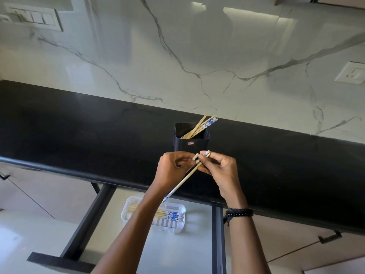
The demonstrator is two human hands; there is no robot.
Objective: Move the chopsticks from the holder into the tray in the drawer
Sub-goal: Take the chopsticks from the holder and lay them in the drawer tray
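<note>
1. A white switch panel (32, 17) sat on the marble wall (197, 46) at the far left. No writing on it could be made out.
2. Below the black counter (79, 125), the drawer (88, 214) stood pulled open. The white tray (126, 212) lay inside it, near the counter's edge. A row of chopsticks (167, 215) lay flat in the tray, side by side, with their blue-patterned ends to the right.
3. The left hand (173, 171) hung over the counter's front edge, its fingers curled and pinching the upper ends of the held sticks (183, 179).
4. Those held sticks sat between the two hands. One slanted down and to the left, and its blue-and-white end hung above the tray's back rim.
5. The black square holder (191, 138) stood upright on the counter, just behind both hands. The remaining sticks (201, 124) leaned inside it toward the back right corner, poking over the rim. A small red-and-white label (191, 143) was on its front face, with print too small to read.
6. The right hand (221, 171) faced the left hand and also grasped the held sticks. Its fingers were curled round a patterned end that showed at the fingertips.
7. Dark beaded bracelets (239, 212) circled the right wrist.
8. A white socket (351, 73) was set into the wall at the far right.
</note>
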